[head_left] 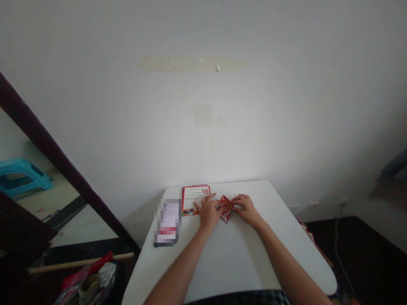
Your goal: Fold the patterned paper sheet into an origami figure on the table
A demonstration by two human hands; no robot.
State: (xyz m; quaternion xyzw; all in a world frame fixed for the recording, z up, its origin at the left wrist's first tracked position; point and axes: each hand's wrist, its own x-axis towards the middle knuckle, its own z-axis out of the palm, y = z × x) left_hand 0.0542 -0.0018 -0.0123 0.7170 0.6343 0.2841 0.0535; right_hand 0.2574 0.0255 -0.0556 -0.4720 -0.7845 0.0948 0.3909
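Observation:
A small red piece of folded paper [226,208] with a gold-toned print lies on the white table, one corner pointing towards me. My left hand [209,210] grips its left side at the thumb, while the other fingers spread over the edge of a printed booklet. From the right, my right hand [246,208] pinches the paper's edge between thumb and fingers. The booklet [191,195] has a red border, lines of text and a colourful strip along its bottom; my left hand partly covers it.
A phone [168,222], its screen blurred out, lies on the left of the white table [235,262]. The table's far edge meets a pale wall [270,118]. A mirror [79,203] with a dark frame leans at left, reflecting a blue stool [23,176]. Below it sits a bag of mixed items [90,284].

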